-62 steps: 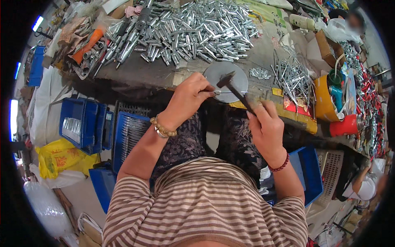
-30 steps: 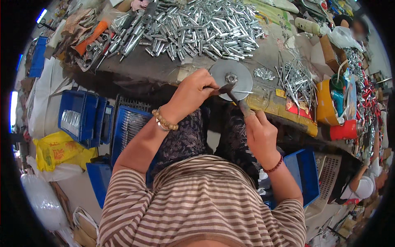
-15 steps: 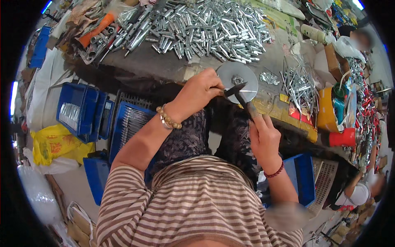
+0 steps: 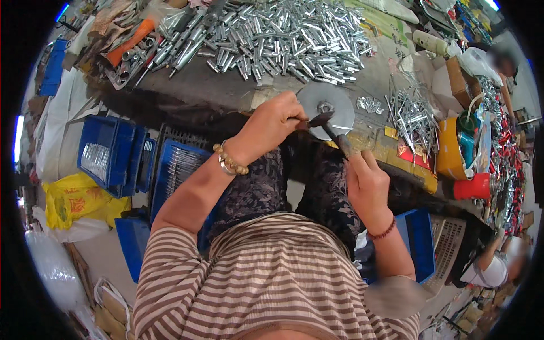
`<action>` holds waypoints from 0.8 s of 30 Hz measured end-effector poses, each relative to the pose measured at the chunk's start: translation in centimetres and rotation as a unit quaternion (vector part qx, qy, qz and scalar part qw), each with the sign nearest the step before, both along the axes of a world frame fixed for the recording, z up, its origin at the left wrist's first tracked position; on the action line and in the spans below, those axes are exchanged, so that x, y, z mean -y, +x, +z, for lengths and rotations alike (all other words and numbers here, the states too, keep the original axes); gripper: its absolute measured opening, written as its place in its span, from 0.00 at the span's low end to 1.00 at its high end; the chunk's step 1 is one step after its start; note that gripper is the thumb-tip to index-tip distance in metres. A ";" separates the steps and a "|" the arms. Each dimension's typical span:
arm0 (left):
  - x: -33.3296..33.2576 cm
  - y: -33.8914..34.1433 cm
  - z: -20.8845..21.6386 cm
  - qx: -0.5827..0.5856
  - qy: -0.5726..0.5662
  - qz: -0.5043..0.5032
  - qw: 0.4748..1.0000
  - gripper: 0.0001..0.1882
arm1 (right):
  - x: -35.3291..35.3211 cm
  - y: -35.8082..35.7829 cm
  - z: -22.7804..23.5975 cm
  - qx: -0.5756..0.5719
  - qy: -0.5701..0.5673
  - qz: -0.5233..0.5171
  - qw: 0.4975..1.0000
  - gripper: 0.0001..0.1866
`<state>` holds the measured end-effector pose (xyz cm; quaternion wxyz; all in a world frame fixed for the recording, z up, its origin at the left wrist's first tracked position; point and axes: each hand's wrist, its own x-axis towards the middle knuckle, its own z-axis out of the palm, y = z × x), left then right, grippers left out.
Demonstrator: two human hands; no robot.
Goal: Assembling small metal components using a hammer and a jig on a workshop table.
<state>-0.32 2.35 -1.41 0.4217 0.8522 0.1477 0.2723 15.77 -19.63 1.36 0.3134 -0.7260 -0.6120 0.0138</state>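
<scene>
My right hand (image 4: pixel 367 184) is wrapped round the handle of a small dark hammer (image 4: pixel 342 143). The hammer's head lies over the near left part of a round grey metal disc (image 4: pixel 341 103), close to the fingertips of my left hand (image 4: pixel 277 117). Those fingers are pinched together at the disc's left edge; what they grip is mostly hidden by the fingers and the hammer head. A little heap of shiny metal bits (image 4: pixel 325 106) sits at the middle of the disc. Just right of the disc lie more small metal pieces (image 4: pixel 369 105).
A big pile of silver metal tubes (image 4: pixel 289 39) covers the back of the bench. Thin metal rods (image 4: pixel 411 122) lie at the right, near a yellow container (image 4: pixel 449 147) and a red cylinder (image 4: pixel 473 187). Blue bins (image 4: pixel 105 150) stand low at the left.
The hammer head has shifted slightly left and tilted, and my right hand has moved a little to the right. My left hand stays pinched at nearly the same place.
</scene>
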 end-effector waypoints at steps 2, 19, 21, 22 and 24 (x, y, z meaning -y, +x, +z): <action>0.0 -0.1 -0.1 -0.004 -0.014 0.009 1.000 0.09 | -0.4 -0.4 1.9 -0.020 0.001 0.003 1.000 0.11; -0.3 0.1 0.2 -0.024 -0.045 0.014 0.999 0.11 | -0.8 -0.4 1.3 0.040 -0.004 -0.003 0.999 0.10; -0.3 0.0 0.1 -0.026 -0.032 0.012 0.999 0.11 | -0.7 -0.4 2.1 0.018 0.024 -0.015 0.999 0.12; -0.3 -0.1 0.0 -0.027 -0.019 0.010 0.999 0.11 | -0.6 -0.3 2.5 -0.003 0.050 -0.026 0.998 0.14; -0.2 -0.1 0.1 -0.016 -0.051 0.007 0.999 0.11 | -1.7 0.8 2.9 -0.041 0.101 0.004 0.994 0.19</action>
